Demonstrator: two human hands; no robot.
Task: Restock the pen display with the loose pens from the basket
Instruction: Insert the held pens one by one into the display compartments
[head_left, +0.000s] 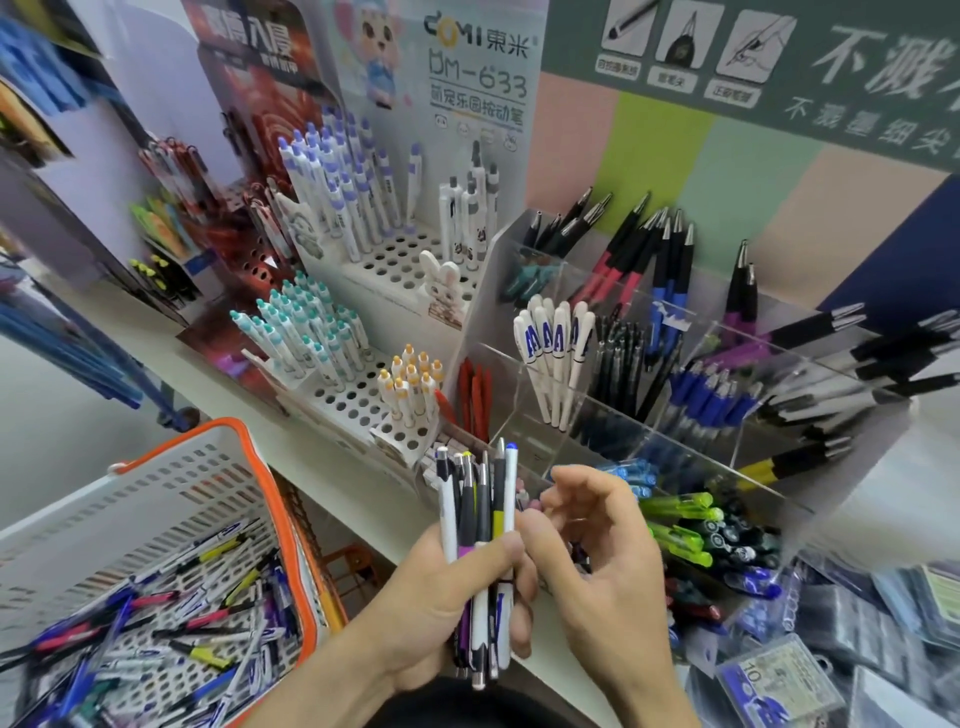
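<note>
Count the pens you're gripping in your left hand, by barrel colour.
Bunch in the left hand, counted from the tops that show:
White pens: 2
Dark-barrelled pens: 4
Total: 6

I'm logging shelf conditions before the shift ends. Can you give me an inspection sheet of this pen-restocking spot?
Surface: white shelf, crowded with displays.
Job's things: white basket with orange rim holds many loose pens; clear acrylic pen display partly stocked; bundle of pens upright.
Clutter: perforated white pen stands; packaged items at lower right.
Grippers: left hand grips the bundle; right hand fingers curled at its tops.
Cables: nothing seen.
Surroundings: printed signboards behind.
</note>
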